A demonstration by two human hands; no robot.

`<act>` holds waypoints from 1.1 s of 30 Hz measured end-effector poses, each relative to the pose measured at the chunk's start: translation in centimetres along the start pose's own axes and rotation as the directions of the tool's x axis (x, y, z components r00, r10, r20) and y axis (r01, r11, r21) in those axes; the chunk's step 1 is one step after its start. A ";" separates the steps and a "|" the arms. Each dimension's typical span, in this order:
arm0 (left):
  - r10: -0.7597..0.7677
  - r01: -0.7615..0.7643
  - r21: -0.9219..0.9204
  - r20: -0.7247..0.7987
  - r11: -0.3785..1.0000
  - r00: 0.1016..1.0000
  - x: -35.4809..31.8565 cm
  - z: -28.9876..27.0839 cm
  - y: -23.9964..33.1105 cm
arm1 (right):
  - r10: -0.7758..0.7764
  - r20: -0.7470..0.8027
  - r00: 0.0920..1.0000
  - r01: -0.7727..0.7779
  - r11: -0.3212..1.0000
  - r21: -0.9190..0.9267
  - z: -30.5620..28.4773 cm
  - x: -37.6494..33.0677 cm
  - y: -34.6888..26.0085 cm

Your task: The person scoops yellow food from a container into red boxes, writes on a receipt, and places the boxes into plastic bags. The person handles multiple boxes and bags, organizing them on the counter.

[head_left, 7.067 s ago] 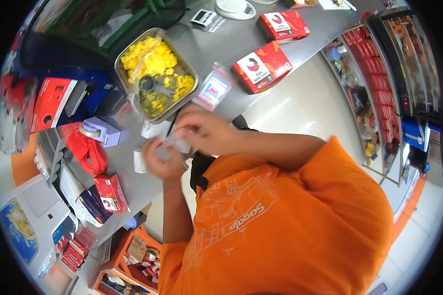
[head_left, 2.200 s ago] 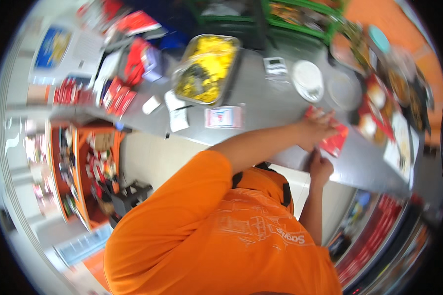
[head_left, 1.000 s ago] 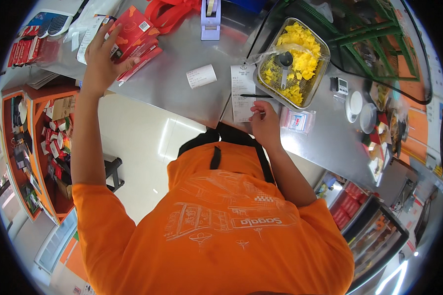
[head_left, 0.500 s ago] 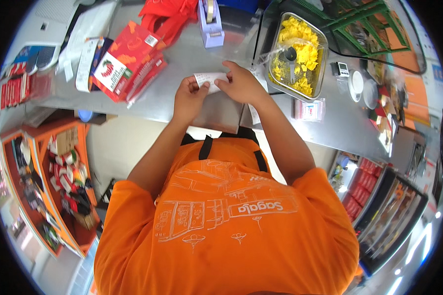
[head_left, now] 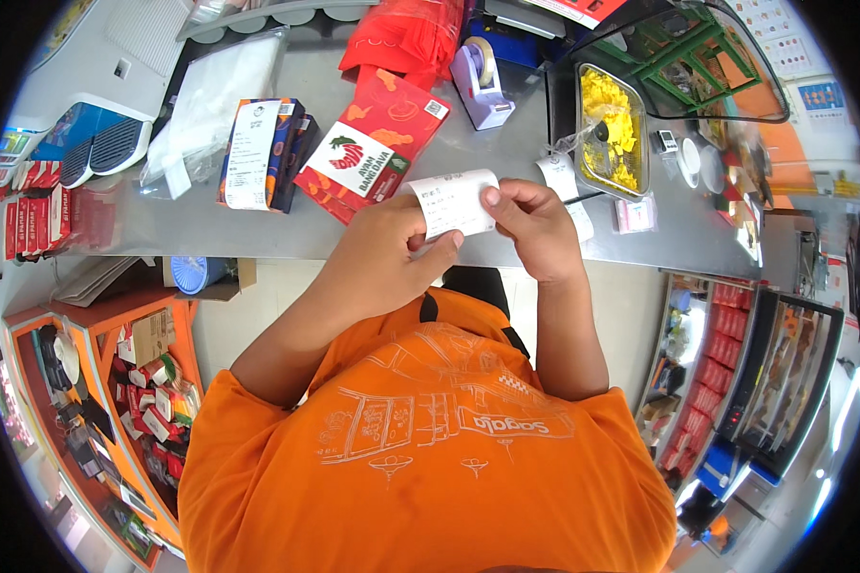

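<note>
A small white printed receipt (head_left: pixel 457 208) is held up in front of my chest, above the near edge of the counter. My left hand (head_left: pixel 392 250) grips its lower left side between thumb and fingers. The right hand (head_left: pixel 542 227) pinches its right edge, thumb on top. Just beyond my left hand lies a red carton (head_left: pixel 377 143) with a white label. Left of that carton sits a dark blue and orange box (head_left: pixel 285 158) with a white slip (head_left: pixel 251 153) on its top.
Farther back are a red bag (head_left: pixel 406 38) and a lilac tape dispenser (head_left: pixel 483 86). To the right, a wire-sided tray (head_left: pixel 613 78) holds yellow pieces and a dark scoop. More paper slips (head_left: pixel 562 181) lie beside it. Folded clear plastic (head_left: pixel 215 105) rests at the left.
The whole view has shifted, so the counter's left side shows more. Both hands and the receipt appear nearer the middle and larger, with more of the receipt's printed face showing.
</note>
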State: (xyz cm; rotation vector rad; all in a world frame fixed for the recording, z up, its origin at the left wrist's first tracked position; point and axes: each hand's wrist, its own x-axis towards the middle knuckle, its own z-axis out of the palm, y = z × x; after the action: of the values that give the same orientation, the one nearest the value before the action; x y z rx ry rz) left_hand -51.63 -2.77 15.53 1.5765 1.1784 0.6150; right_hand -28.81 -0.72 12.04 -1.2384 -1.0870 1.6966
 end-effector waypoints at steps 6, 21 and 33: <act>0.641 -0.539 0.380 -0.226 0.751 0.734 -0.4 -3.9 -1.4 | -0.437 -0.103 0.894 0.444 0.894 0.059 6.1 2.2 -1.8; -0.006 -0.121 -0.261 -0.439 0.958 0.898 -0.2 -4.8 -8.0 | -0.569 -0.409 0.714 0.632 0.775 0.026 8.4 9.0 -0.4; 0.495 -0.233 0.600 -0.317 0.765 0.809 2.3 -6.4 -7.7 | -0.554 -0.217 0.804 0.127 0.516 -0.847 5.0 9.7 1.6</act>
State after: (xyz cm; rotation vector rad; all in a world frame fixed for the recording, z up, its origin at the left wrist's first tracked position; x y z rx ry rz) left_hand -59.04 1.95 10.24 2.2735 1.4818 1.0341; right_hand -36.16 6.57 8.34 -1.6874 -1.7264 0.4510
